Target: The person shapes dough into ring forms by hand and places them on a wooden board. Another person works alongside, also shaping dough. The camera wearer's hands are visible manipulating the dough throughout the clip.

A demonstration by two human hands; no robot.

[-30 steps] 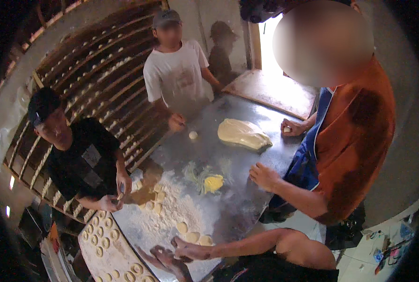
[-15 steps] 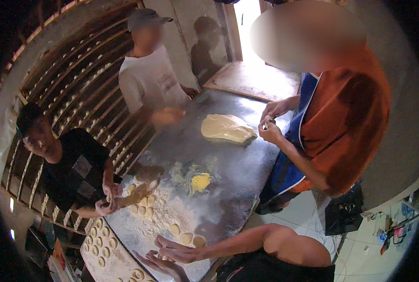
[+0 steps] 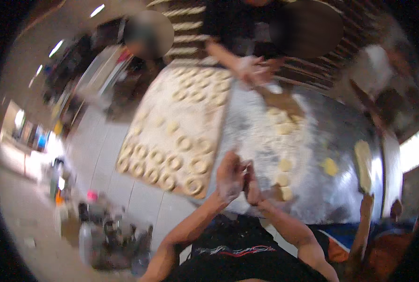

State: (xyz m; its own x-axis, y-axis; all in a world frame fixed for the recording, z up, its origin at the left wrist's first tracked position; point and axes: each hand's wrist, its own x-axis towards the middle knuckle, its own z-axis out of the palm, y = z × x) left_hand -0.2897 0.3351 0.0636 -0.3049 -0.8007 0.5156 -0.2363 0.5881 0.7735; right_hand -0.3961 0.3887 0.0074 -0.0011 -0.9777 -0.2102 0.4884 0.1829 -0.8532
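Black cloth covers the chest at 6 o'clock, the person's own shirt, with both bare forearms reaching up past it. Just beyond, the left hand and the right hand come close together over the near edge of the table, fingers drawn in and only a narrow gap between them; blur and the fingers themselves hide the space inside, so whether either hand holds anything cannot be told. Clockwise from these hands, three round dough pieces lie in a short row near the right hand at 3 o'clock. Loose flour spreads over the metal at 1 o'clock, and at 10 o'clock a pale board carries dough rings in rows at its near end. Farther along 3 o'clock sits a small yellow lump, and past it a long slab of dough. Between 3 and 4 o'clock, a co-worker's forearm reaches toward the slab's near end. Beyond the flour, more dough pieces cluster at 1 o'clock. Farther still, at 12 o'clock, another co-worker's hands meet above the table's far side, blurred, with a slatted rack behind at 11 o'clock.
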